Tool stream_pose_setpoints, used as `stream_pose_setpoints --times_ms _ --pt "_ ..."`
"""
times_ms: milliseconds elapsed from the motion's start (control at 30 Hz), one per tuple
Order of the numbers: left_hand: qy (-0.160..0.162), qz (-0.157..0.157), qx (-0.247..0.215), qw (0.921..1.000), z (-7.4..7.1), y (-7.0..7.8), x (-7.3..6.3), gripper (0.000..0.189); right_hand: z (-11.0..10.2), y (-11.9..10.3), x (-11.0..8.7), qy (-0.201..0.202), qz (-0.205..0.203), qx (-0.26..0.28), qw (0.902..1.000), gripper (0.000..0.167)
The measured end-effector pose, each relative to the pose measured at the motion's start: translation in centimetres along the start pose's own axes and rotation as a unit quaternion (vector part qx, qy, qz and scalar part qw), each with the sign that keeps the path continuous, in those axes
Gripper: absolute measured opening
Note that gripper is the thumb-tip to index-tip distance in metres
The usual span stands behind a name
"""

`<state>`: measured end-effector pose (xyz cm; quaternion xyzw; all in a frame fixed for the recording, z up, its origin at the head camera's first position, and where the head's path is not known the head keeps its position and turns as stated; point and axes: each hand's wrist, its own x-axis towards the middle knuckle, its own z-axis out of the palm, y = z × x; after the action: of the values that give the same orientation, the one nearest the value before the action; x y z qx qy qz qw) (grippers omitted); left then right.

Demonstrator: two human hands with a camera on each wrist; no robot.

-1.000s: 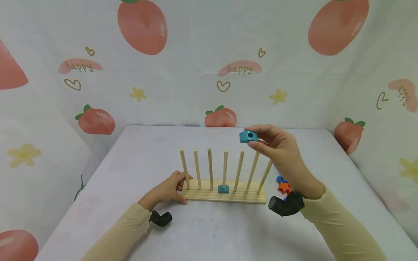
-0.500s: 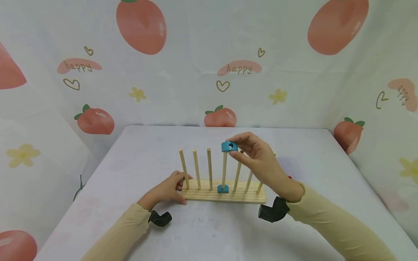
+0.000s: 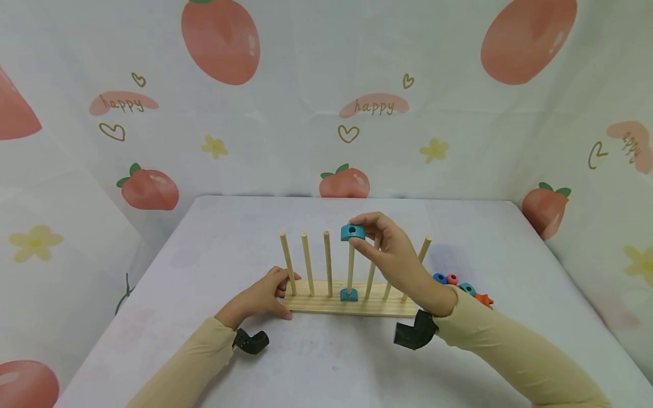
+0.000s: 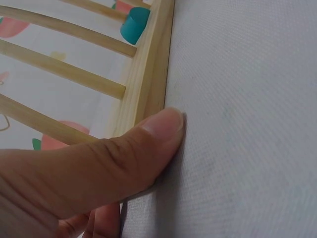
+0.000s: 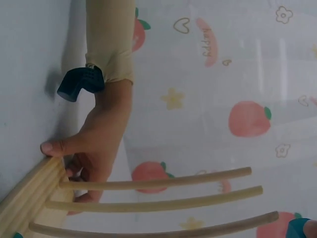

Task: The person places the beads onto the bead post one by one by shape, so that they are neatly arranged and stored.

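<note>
My right hand (image 3: 393, 258) pinches a teal half-round wooden bead (image 3: 347, 234) between thumb and fingers. The bead is right at the top of the middle peg (image 3: 351, 263) and covers its tip in the head view. A similar teal bead (image 3: 349, 295) sits at the foot of that peg. With my left hand (image 3: 260, 294) I grip the left end of the pale wooden pegboard (image 3: 316, 306); in the left wrist view the thumb (image 4: 161, 126) lies along its front edge. The right wrist view catches only a corner of the held bead (image 5: 295, 228).
Upright pegs (image 3: 308, 263) stand in a row on both sides of the middle one. Loose beads lie beyond the board's right end, including a blue bead (image 3: 440, 278), a pink bead (image 3: 452, 279) and an orange star (image 3: 484, 300). A white cloth (image 3: 245, 226) covers the table.
My right hand has carried the teal bead left and down from the right-hand pegs to the top of the middle peg. The left hand stays on the board.
</note>
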<state>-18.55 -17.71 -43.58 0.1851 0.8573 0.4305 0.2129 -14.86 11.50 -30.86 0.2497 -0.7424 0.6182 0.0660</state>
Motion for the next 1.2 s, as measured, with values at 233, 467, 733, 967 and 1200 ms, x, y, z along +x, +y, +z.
stream_pose_setpoints --times_ms 233,467,733,967,1200 --pt "0.003 -0.003 0.007 1.0000 0.0 -0.1 0.1 0.077 0.7 0.9 -0.2 0.016 -0.001 0.004 0.9999 0.032" --pt "-0.001 -0.002 -0.003 1.0000 0.1 0.0 0.0 0.078 1.3 1.9 -0.8 0.038 0.040 0.009 0.9984 0.034" --pt "0.004 -0.006 0.012 0.9999 0.0 0.0 0.0 0.078 2.1 3.9 -1.6 0.043 0.108 0.024 0.9929 0.030" --pt "0.009 -0.005 0.026 0.9996 0.0 -0.1 0.2 0.078 2.6 6.7 -2.9 0.024 0.126 0.017 0.9917 0.029" --pt "0.007 -0.003 0.026 0.9996 0.0 -0.2 0.2 0.078 3.2 9.5 -4.5 0.007 0.170 -0.009 0.9854 0.027"
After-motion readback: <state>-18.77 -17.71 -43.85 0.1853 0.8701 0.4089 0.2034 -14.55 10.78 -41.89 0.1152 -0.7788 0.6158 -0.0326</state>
